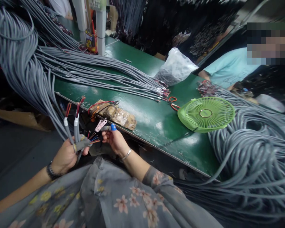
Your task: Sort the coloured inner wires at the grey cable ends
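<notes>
My left hand [67, 154] is closed around several grey cables [75, 130], with grey coverings on its fingers. Two cable ends stand upright there, with white bands and reddish wires. From another cut end, thin coloured wires [93, 138] fan out toward my right hand [116, 141]. That hand is curled, a blue cover on the thumb and a grey one on the index finger, the two pressed together. A flat pink piece with holes [101, 125] is at the index fingertip; I cannot tell whether the fingers hold it.
A taped cardboard block [120, 116] lies at the edge of the green table [147, 123]. A green fan [205, 114], a clear plastic bag [177, 66] and long bundles of grey cable [104, 68] rest on it. Coiled cables [254, 158] fill the right. A person in a light blue top [230, 68] is across the table.
</notes>
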Available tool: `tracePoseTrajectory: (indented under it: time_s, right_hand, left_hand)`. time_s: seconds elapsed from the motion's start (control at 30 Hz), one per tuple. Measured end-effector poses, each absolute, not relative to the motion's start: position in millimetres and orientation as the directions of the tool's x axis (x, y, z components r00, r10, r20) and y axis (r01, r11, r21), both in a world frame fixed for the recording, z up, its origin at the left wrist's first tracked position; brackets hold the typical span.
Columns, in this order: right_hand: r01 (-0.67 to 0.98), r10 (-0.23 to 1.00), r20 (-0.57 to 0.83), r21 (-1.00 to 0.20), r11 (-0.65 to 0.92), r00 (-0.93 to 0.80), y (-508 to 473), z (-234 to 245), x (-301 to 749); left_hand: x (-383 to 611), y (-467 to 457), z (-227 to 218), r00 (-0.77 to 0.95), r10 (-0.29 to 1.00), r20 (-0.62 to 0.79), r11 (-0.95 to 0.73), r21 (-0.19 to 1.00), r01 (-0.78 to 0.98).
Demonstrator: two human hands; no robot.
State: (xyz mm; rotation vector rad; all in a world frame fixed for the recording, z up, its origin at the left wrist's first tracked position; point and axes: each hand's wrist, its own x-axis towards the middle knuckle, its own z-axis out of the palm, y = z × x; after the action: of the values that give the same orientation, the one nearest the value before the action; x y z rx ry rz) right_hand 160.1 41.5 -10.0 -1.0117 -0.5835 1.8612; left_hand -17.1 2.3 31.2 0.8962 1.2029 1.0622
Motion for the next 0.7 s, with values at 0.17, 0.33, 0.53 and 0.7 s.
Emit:
tracePoseTrajectory:
  time_s: [0.17, 0.33, 0.53, 0.7]
  right_hand:
    - [-0.488, 0.879, -0.336, -0.736, -0.469, -0.338, 54, -6, 148]
    - [-0.542, 0.880, -0.312, -0.698, -0.469, -0.359, 57, -11, 139]
    - [-0.602, 0.896, -0.342, -0.663, -0.445, -0.285, 57, -12, 135]
    - [-0.607, 0.906, -0.342, -0.674, -0.422, -0.250, 57, -11, 131]
  left_hand:
    - [-13, 13, 34, 0.233, 0.909, -0.345, 0.388, 0.905, -0.175]
    - [-16, 22, 26, 0.304, 0.871, -0.387, 0.457, 0.865, -0.207]
    - [-19, 27, 20, 0.360, 0.831, -0.424, 0.511, 0.838, -0.192]
    - [-18, 30, 14, 0.383, 0.813, -0.438, 0.534, 0.824, -0.189]
